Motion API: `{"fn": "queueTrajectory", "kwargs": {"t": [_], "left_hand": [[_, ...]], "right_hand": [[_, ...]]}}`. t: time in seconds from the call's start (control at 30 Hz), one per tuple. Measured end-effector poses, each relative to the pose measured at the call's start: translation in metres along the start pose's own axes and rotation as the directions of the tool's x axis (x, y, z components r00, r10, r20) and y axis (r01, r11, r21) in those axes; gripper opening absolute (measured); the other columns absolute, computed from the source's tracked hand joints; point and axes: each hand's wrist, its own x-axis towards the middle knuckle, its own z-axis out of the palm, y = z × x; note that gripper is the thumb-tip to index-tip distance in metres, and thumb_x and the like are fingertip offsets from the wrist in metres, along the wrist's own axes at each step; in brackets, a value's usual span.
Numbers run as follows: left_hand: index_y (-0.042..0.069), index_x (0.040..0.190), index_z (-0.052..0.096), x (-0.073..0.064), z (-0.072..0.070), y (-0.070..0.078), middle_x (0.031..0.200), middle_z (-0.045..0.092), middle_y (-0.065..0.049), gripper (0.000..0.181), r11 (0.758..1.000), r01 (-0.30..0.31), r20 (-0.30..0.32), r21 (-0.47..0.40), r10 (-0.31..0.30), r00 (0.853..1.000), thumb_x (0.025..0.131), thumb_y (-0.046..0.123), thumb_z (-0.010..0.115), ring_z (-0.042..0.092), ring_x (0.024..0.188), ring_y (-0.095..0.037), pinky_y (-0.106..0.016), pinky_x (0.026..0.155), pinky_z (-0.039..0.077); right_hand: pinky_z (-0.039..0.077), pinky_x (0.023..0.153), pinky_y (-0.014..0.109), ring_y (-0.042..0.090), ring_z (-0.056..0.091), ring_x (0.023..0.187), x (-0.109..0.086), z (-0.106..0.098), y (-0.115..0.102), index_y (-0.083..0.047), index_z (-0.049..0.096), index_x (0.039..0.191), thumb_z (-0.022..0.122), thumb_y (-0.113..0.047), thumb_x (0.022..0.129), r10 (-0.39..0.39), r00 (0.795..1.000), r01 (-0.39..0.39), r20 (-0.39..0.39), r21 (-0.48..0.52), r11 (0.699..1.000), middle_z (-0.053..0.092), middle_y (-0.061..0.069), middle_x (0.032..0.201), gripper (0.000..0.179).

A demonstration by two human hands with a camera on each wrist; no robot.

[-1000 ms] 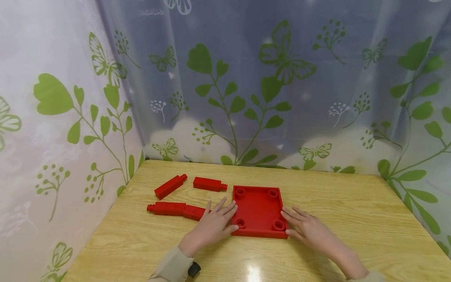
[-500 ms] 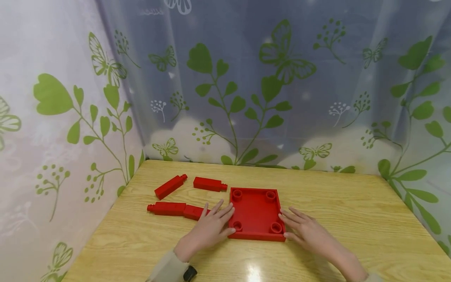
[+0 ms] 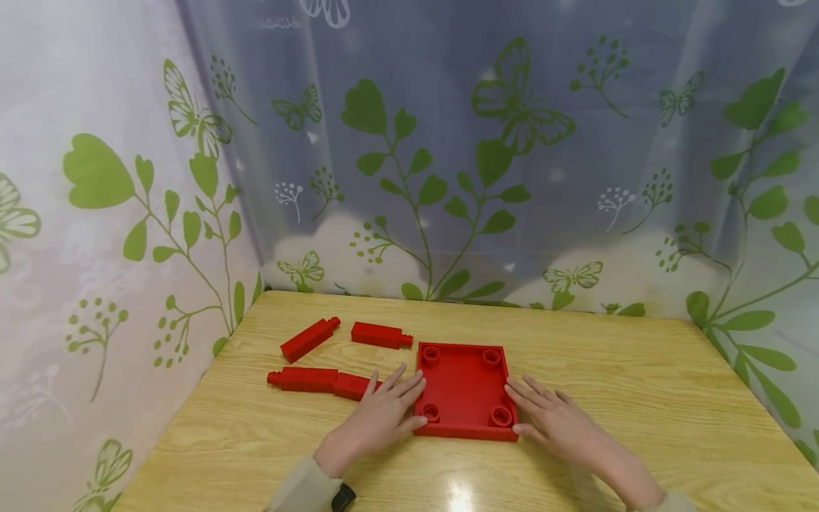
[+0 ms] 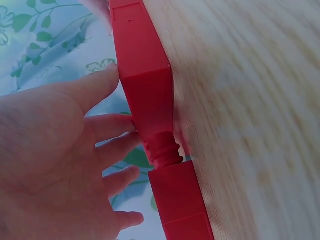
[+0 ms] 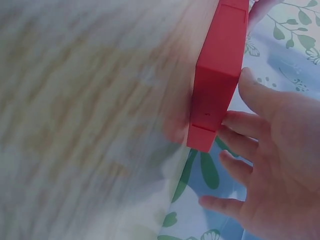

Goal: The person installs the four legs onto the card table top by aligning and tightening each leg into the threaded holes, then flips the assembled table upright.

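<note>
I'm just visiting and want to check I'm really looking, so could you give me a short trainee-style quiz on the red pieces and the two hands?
1. How many round sockets show inside the red tray?
2. True or false: seen by the head camera, all the loose red bars lie to the left of the tray.
3. Where is the right hand?
A. On the tray's floor
B. At the tray's right side
C. At the tray's left side

Key:
1. Four, one near each corner.
2. True.
3. B; the left hand is at the opposite side.
</note>
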Motion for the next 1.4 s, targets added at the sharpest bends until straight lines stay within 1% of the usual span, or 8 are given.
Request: {"fn": "queueTrajectory", "kwargs": {"t": [0.33,0.5,0.67,0.87,1.03,1.17,1.27,1.4], "left_hand": [[0.009,0.154,0.044,-0.001,-0.001,-0.001,0.162,0.037,-0.005,0.065,1.0,0.004,0.013,0.018,-0.004,1.0,0.1,0.041,0.061,0.02,0.154,-0.033,-0.069,0.119,0.014],[0.009,0.153,0.045,0.0,-0.002,-0.009,0.159,0.041,-0.007,0.064,0.999,-0.027,-0.008,-0.043,0.027,1.0,0.099,0.039,0.063,0.022,0.153,-0.033,-0.069,0.118,0.014],[0.007,0.148,0.051,-0.001,-0.013,-0.026,0.151,0.051,-0.01,0.058,0.991,-0.053,-0.094,-0.126,0.041,0.995,0.098,0.031,0.067,0.032,0.149,-0.036,-0.069,0.117,0.019],[0.005,0.139,0.06,-0.009,-0.028,-0.054,0.141,0.06,-0.014,0.051,0.994,-0.054,-0.18,-0.093,0.037,0.983,0.095,0.026,0.072,0.046,0.139,-0.04,-0.066,0.114,0.03],[0.005,0.135,0.063,-0.017,-0.037,-0.077,0.134,0.065,-0.012,0.052,0.997,-0.018,-0.178,-0.081,0.003,0.984,0.09,0.026,0.078,0.059,0.126,-0.034,-0.054,0.108,0.044],[0.005,0.131,0.066,-0.023,-0.041,-0.089,0.129,0.068,-0.01,0.051,0.997,0.015,-0.164,-0.071,-0.027,0.986,0.087,0.024,0.081,0.062,0.122,-0.031,-0.049,0.104,0.049],[0.004,0.128,0.067,-0.025,-0.042,-0.096,0.125,0.069,-0.011,0.049,0.999,0.015,-0.161,-0.044,-0.022,0.987,0.085,0.023,0.083,0.061,0.122,-0.034,-0.05,0.103,0.05],[0.003,0.121,0.07,-0.026,-0.042,-0.101,0.122,0.07,-0.012,0.044,1.0,-0.014,-0.154,0.005,0.014,0.988,0.083,0.02,0.084,0.059,0.123,-0.04,-0.053,0.103,0.048]], "right_hand": [[0.039,0.103,0.071,0.042,0.037,0.144,0.0,-0.002,-0.005,-0.004,0.049,0.15,0.062,-0.04,0.099,-0.016,1.0,0.016,0.002,-0.043,0.999,0.045,0.014,0.156,0.063],[0.037,0.103,0.073,0.042,0.036,0.144,0.001,-0.002,-0.006,-0.004,0.046,0.151,0.06,-0.043,0.1,-0.006,1.0,0.007,0.023,-0.031,0.999,0.043,0.014,0.157,0.066],[0.036,0.103,0.073,0.041,0.036,0.145,0.001,-0.002,-0.007,-0.004,0.046,0.152,0.059,-0.043,0.1,0.004,0.999,-0.004,0.037,-0.019,1.0,0.042,0.014,0.158,0.066],[0.035,0.104,0.074,0.041,0.034,0.146,0.002,-0.003,-0.007,-0.005,0.045,0.152,0.058,-0.044,0.101,0.011,0.998,-0.011,0.056,-0.005,1.0,0.041,0.013,0.158,0.066],[0.035,0.104,0.074,0.041,0.034,0.146,0.001,-0.004,-0.006,-0.006,0.046,0.152,0.058,-0.044,0.101,0.009,0.998,-0.009,0.055,0.004,1.0,0.041,0.013,0.158,0.065],[0.035,0.104,0.073,0.041,0.034,0.146,0.0,-0.003,-0.006,-0.006,0.046,0.152,0.057,-0.042,0.102,0.01,0.999,-0.01,0.048,0.006,1.0,0.041,0.013,0.158,0.063],[0.035,0.104,0.073,0.041,0.034,0.146,0.001,-0.002,-0.005,-0.006,0.045,0.152,0.057,-0.043,0.102,0.009,0.999,-0.009,0.046,0.002,1.0,0.041,0.013,0.159,0.063],[0.035,0.104,0.073,0.041,0.035,0.146,0.001,-0.001,-0.005,-0.006,0.045,0.153,0.057,-0.043,0.102,0.006,0.999,-0.006,0.044,-0.002,1.0,0.041,0.012,0.159,0.064]]}}
